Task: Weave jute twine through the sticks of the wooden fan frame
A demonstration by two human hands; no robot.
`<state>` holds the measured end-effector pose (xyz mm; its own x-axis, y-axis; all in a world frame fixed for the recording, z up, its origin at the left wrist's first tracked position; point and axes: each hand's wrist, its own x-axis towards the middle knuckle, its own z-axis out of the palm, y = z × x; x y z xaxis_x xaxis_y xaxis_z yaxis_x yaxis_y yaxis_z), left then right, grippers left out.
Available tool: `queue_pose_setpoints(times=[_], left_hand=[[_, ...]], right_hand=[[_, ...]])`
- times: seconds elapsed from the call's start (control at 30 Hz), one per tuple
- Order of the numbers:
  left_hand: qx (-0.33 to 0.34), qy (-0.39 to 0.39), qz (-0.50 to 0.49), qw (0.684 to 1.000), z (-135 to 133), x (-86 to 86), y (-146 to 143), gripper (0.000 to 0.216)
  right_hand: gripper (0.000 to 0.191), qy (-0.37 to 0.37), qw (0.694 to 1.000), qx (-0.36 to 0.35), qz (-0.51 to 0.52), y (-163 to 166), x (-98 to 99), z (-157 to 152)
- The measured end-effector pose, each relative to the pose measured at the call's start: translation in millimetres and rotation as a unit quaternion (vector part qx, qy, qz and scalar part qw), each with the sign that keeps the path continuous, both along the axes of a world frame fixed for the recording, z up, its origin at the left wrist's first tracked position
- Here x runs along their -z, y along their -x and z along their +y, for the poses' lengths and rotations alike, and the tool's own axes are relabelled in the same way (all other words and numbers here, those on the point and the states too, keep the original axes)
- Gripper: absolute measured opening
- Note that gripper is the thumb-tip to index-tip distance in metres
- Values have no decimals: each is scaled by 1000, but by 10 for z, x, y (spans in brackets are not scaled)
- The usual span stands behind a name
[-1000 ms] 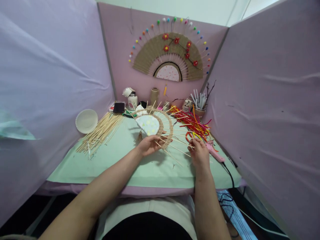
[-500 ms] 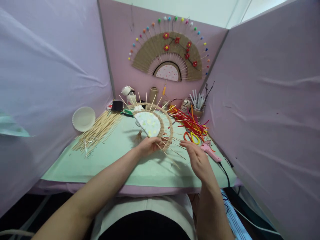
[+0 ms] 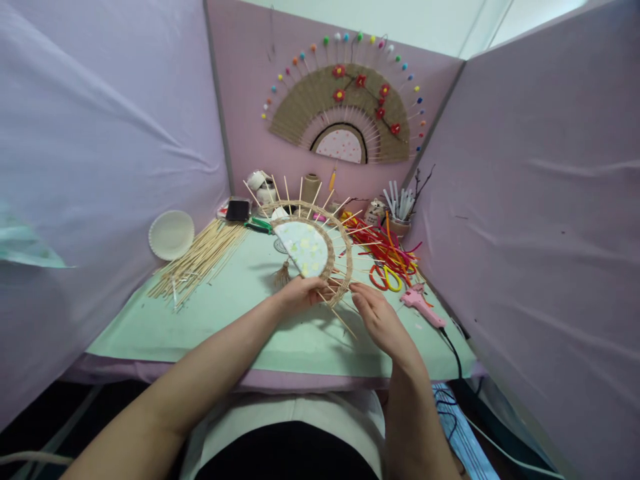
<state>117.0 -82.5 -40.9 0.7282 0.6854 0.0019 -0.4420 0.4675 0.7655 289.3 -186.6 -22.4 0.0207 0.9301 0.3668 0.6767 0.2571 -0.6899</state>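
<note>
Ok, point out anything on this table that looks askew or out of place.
Nothing damaged or spilled. The bamboo sticks lie in a loose, splayed heap, and the glue gun lies on its side near the right edge of the table, cord trailing off.

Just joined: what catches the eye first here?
A half-woven fan of skewers and twine rises at table centre, gripped at its base by the left hand, the right hand at its lower spokes. A finished fan with red flowers hangs on the back wall. Red pipe cleaners sprawl at right.
</note>
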Motion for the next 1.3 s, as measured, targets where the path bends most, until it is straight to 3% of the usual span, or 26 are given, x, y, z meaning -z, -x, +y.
queue_pose_setpoints(times=[0.23,0.47,0.93,1.3], left_hand=[[-14,-10,11,1000,5,-2,-9,33],[1,-11,44,999,6,34,-9,39],[81,-13,50,995,-22,57,40,46],[83,-9,29,996,-3,102,32,43]], right_hand=[[38,-90,993,46,-64,119,15,-105],[23,-182,972,112,-99,72,134,103],[20,-233,960,149,-50,8,199,123],[15,-212,952,209,-75,25,229,133]])
